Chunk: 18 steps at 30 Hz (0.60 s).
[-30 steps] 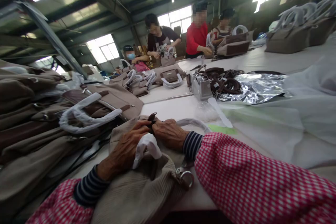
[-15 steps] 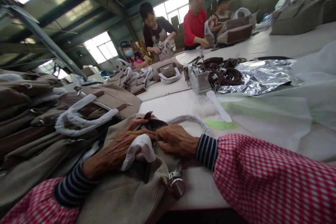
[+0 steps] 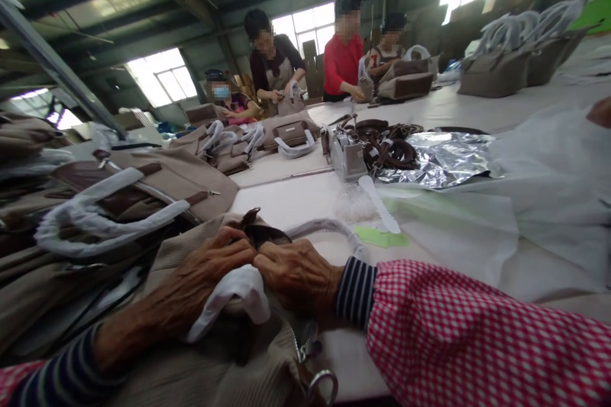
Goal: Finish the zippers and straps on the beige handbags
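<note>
A taupe ribbed handbag (image 3: 167, 261) lies on the table right in front of me, its zipped mouth partly apart. My left hand (image 3: 210, 283) reaches over its top, fingers bent and closed on the edge of the mouth. Pressed up against those fingertips, my right hand (image 3: 298, 273) is closed in a pinch at the same edge; the pinched part is hidden. A white-wrapped handle (image 3: 238, 292) arches in front of both hands, and another wrapped handle (image 3: 329, 226) lies behind them. At the near right end hang an open zipper end and a metal ring (image 3: 323, 381).
Taupe bags with wrapped handles (image 3: 114, 203) pile up at left. Beyond my hands lie brown straps (image 3: 398, 152), silver foil (image 3: 443, 156), a white plastic strip (image 3: 379, 203), green paper (image 3: 379, 236) and translucent sheeting (image 3: 548, 203). Several co-workers handle bags across the table (image 3: 286, 197).
The view has turned and shifted, so the scene sits further left. Both hands stay together at the bag's mouth, with the right fingers tucked closer against the left. Part of another hand appears at far right.
</note>
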### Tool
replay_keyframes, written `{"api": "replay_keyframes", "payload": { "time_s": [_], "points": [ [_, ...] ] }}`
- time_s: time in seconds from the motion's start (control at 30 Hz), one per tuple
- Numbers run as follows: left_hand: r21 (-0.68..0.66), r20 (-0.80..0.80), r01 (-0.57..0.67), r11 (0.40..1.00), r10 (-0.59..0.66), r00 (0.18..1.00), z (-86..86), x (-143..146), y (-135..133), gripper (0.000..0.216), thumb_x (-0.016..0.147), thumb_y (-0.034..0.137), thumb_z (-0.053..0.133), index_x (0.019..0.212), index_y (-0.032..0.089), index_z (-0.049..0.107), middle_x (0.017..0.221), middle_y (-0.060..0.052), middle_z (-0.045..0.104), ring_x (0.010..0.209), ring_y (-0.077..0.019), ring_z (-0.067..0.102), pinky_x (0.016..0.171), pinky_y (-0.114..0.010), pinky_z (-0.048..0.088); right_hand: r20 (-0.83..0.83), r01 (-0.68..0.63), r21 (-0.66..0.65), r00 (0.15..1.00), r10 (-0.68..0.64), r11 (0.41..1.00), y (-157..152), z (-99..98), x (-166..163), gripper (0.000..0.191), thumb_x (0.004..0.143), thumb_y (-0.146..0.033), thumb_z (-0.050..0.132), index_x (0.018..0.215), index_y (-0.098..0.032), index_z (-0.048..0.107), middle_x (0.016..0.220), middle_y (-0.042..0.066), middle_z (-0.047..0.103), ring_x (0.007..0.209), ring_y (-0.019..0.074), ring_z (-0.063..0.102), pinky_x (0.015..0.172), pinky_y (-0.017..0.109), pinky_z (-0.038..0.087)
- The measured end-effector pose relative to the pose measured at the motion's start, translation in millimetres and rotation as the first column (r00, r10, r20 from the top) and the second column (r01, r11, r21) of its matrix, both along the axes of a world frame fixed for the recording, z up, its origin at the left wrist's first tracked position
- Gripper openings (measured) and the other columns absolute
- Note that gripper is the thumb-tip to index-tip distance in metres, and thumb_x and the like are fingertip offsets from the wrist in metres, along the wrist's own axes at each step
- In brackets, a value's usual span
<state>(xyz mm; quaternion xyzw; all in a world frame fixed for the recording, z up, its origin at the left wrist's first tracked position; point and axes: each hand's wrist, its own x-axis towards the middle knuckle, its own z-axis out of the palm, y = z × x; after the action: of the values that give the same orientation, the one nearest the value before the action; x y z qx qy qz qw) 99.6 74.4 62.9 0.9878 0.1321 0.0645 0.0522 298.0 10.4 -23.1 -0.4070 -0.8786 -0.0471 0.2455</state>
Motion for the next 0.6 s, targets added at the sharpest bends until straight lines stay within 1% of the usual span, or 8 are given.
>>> {"api": "replay_keyframes", "payload": {
  "time_s": [0.07,0.13,0.23,0.33,0.43,0.5,0.6],
  "points": [
    [0.001,-0.023,0.039,0.999,-0.039,0.999,2.9,3,-2,0.036,0.107,0.037,0.041,0.082,0.022,0.063,0.091,-0.003,0.068,0.087,-0.0213,0.057,0.085,-0.032,0.047,0.012,-0.004,0.015,1.0,0.004,1.0,0,-0.9,0,0.012,0.091,-0.017,0.057,0.103,-0.015,0.057,0.097,0.007,0.065,0.073,0.0173,0.057,0.051,0.032,0.027],
    [0.035,-0.043,0.062,0.997,-0.061,0.997,4.8,4,-2,0.035,0.107,0.038,0.041,0.085,0.023,0.064,0.091,-0.003,0.067,0.087,-0.0215,0.055,0.085,-0.033,0.045,0.016,-0.005,0.004,1.0,0.005,1.0,1,-1.6,-1,0.009,0.095,-0.019,0.055,0.102,-0.016,0.057,0.095,0.007,0.065,0.072,0.017,0.057,0.051,0.032,0.026],
    [0.074,-0.056,0.091,0.993,-0.087,0.995,5.6,3,-1,0.032,0.107,0.036,0.042,0.09,0.024,0.067,0.093,-0.003,0.066,0.087,-0.0212,0.054,0.089,-0.033,0.045,0.005,-0.019,-0.035,1.0,0.02,0.999,2,-1.8,0,0.01,0.097,-0.02,0.055,0.106,-0.016,0.057,0.095,0.007,0.065,0.073,0.0171,0.057,0.052,0.031,0.027],
    [0.075,-0.008,0.107,0.991,-0.107,0.994,4.5,3,1,0.03,0.106,0.037,0.043,0.094,0.026,0.068,0.095,-0.003,0.068,0.089,-0.0219,0.056,0.086,-0.033,0.045,-0.09,-0.021,-0.084,0.996,0.013,0.996,5,-1.0,2,0.012,0.098,-0.021,0.053,0.11,-0.018,0.056,0.102,0.007,0.065,0.084,0.0181,0.06,0.058,0.03,0.035],
    [0.079,0.08,0.092,0.993,-0.099,0.992,0.5,5,4,0.034,0.105,0.038,0.042,0.083,0.026,0.065,0.088,-0.003,0.069,0.082,-0.0222,0.057,0.076,-0.034,0.044,-0.137,0.051,-0.146,0.988,-0.071,0.988,8,-1.6,4,0.012,0.099,-0.021,0.05,0.109,-0.017,0.056,0.109,0.008,0.064,0.098,0.021,0.059,0.07,0.031,0.044],
    [0.093,0.117,0.075,0.993,-0.086,0.989,-5.2,5,6,0.035,0.104,0.04,0.044,0.078,0.026,0.062,0.085,-0.003,0.069,0.08,-0.0223,0.057,0.074,-0.035,0.043,-0.088,0.072,-0.172,0.992,-0.088,0.982,10,-3.4,6,0.012,0.099,-0.021,0.051,0.108,-0.016,0.057,0.112,0.008,0.064,0.1,0.0228,0.057,0.075,0.033,0.046],
    [0.117,0.125,0.031,0.993,-0.045,0.991,-20.2,2,10,0.032,0.103,0.037,0.047,0.076,0.025,0.061,0.084,-0.002,0.069,0.081,-0.0225,0.056,0.076,-0.035,0.042,0.034,0.037,-0.152,0.999,-0.032,0.988,13,-5.6,6,0.013,0.1,-0.024,0.054,0.108,-0.016,0.06,0.118,0.008,0.063,0.101,0.0245,0.054,0.081,0.036,0.046]
  ]
}}
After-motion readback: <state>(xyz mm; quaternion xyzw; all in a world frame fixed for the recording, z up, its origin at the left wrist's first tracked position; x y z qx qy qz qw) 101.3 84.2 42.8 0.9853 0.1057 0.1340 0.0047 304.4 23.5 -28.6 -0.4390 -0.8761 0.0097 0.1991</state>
